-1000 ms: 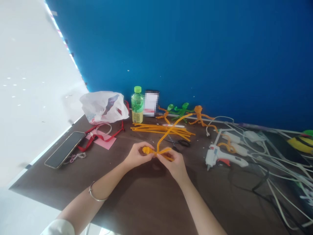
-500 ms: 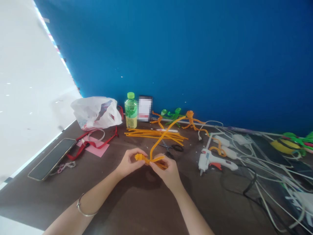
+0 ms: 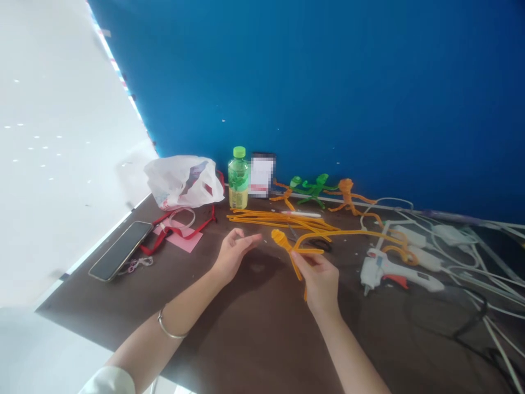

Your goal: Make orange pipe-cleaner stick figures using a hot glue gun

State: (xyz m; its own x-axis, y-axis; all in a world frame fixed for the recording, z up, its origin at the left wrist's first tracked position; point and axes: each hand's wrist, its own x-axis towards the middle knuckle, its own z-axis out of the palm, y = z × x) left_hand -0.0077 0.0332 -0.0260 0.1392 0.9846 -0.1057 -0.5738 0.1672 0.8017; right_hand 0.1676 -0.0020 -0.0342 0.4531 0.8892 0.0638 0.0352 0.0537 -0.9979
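The fuzzy orange chenille pipe-cleaner figure (image 3: 281, 239) contrasts with the matt dark wood worktop (image 3: 262, 317), the glossy white plastic glue gun (image 3: 389, 271) and the thin, crinkled plastic bag (image 3: 182, 183).

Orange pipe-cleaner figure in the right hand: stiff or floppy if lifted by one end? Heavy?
The orange pipe-cleaner figure is probably very light, since the right hand seems to hold it in a fingertip pinch. Its long single stem likely bends easily yet keeps its shape, as it appears to hold a curve unsupported. The wound head probably feels stiffer.
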